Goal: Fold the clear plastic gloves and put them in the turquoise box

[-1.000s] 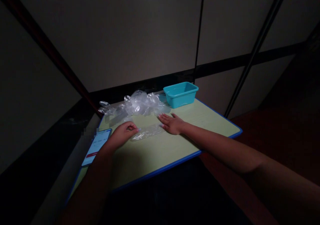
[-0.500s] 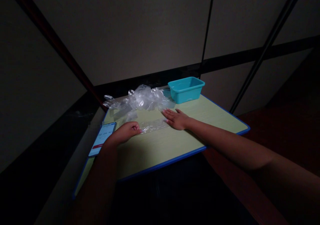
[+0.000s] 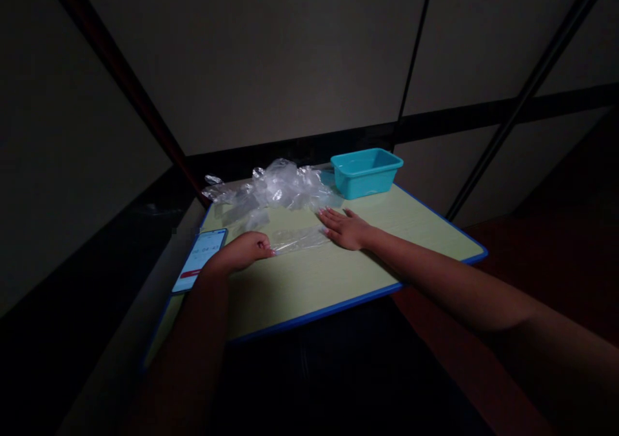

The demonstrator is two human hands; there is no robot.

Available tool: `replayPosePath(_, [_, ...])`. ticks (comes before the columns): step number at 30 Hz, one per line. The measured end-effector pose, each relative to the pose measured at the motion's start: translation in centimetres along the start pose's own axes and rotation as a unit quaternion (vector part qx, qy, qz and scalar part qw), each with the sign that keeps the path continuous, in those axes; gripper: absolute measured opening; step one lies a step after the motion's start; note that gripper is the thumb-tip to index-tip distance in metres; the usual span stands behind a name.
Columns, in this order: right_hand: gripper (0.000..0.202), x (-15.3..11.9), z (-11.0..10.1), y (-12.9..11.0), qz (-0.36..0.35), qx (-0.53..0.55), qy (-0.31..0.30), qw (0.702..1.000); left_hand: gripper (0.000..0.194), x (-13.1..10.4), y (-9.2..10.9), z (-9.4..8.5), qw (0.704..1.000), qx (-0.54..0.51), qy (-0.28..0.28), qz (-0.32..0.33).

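Observation:
A clear plastic bag [image 3: 300, 239] lies stretched flat on the pale yellow table [image 3: 309, 287] between my two hands. My left hand [image 3: 250, 249] is closed, thumb and fingers pinched on the bag's left end. My right hand [image 3: 345, 229] rests palm down with fingers spread over the bag's right end. Behind them lies a crumpled heap of clear plastic bags [image 3: 283, 188]. To the right of the heap stands a turquoise plastic basket [image 3: 366, 181].
A phone [image 3: 199, 262] with a lit timer screen lies at the table's left edge, beside my left forearm. The table has a blue rim [image 3: 314, 318]. A panelled wall [image 3: 290, 55] rises behind the table.
The view has shifted slightly, so the basket and table sit a little further right. The bag between my hands looks flatter and smoother. Both hands keep nearly the same pose.

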State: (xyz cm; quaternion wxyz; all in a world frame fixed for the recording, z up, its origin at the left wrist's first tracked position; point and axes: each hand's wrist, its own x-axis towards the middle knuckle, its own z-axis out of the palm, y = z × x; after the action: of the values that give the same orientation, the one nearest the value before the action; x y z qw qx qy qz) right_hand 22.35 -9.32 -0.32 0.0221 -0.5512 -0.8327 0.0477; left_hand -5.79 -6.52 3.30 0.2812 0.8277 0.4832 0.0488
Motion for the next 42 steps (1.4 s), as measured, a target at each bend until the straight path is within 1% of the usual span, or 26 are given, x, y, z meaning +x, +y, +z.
replayPosePath(6, [0.06, 0.0, -0.1, 0.0, 0.0, 0.009, -0.002, 1.0, 0.032, 0.1, -0.4, 0.0, 1.0, 0.007, 0.002, -0.024])
replayPosePath(13, [0.059, 0.1, 0.2, 0.2, -0.004, 0.01, 0.004, 1.0, 0.033, 0.2, -0.8, 0.1, 0.999, 0.003, 0.0, -0.035])
replayPosePath(17, [0.058, 0.2, 0.4, 0.3, -0.009, 0.016, 0.011, 1.0, 0.033, 0.2, -1.1, 0.1, 0.999, 0.012, 0.016, -0.039])
replayPosePath(19, [0.058, 0.2, 0.5, 0.3, -0.012, 0.019, 0.014, 1.0, 0.034, 0.2, -1.0, 0.2, 0.998, 0.016, 0.05, -0.041])
replayPosePath(21, [0.058, 0.2, 0.5, 0.4, -0.015, 0.021, 0.017, 1.0, 0.034, 0.4, -0.5, 0.5, 0.991, 0.026, 0.129, -0.028])
replayPosePath(23, [0.058, 0.2, 0.5, 0.3, -0.016, 0.021, 0.018, 0.999, 0.034, 0.6, 0.4, 1.1, 0.973, 0.054, 0.222, 0.016])
replayPosePath(24, [0.058, 0.2, 0.5, 0.3, -0.015, 0.021, 0.016, 1.0, 0.035, 0.8, 1.1, 1.6, 0.963, 0.076, 0.253, 0.047])
replayPosePath(25, [0.058, 0.2, 0.4, 0.3, -0.015, 0.02, 0.015, 1.0, 0.038, 0.9, 1.7, 2.2, 0.956, 0.097, 0.265, 0.075])
replayPosePath(26, [0.058, 0.2, 0.4, 0.3, -0.014, 0.019, 0.013, 1.0, 0.041, 1.1, 2.5, 2.9, 0.954, 0.117, 0.257, 0.099])
replayPosePath(27, [0.058, 0.2, 0.4, 0.2, -0.013, 0.018, 0.011, 1.0, 0.046, 1.2, 3.3, 3.6, 0.955, 0.139, 0.235, 0.119])
replayPosePath(31, [0.059, 0.1, 0.2, 0.1, -0.013, 0.011, 0.009, 1.0, 0.06, 1.2, 6.1, 6.5, 0.956, 0.212, 0.124, 0.161])
replayPosePath(33, [0.059, 0.1, 0.2, 0.1, -0.014, 0.009, 0.008, 1.0, 0.064, 1.2, 6.9, 7.5, 0.953, 0.231, 0.088, 0.173])
replayPosePath(36, [0.058, 0.1, 0.2, 0.1, -0.015, 0.01, 0.012, 1.0, 0.066, 1.3, 7.2, 8.2, 0.955, 0.24, 0.065, 0.163])
replayPosePath(42, [0.058, 0.1, 0.3, 0.1, -0.012, 0.012, 0.016, 1.0, 0.068, 1.6, 7.0, 8.4, 0.963, 0.229, 0.058, 0.132])
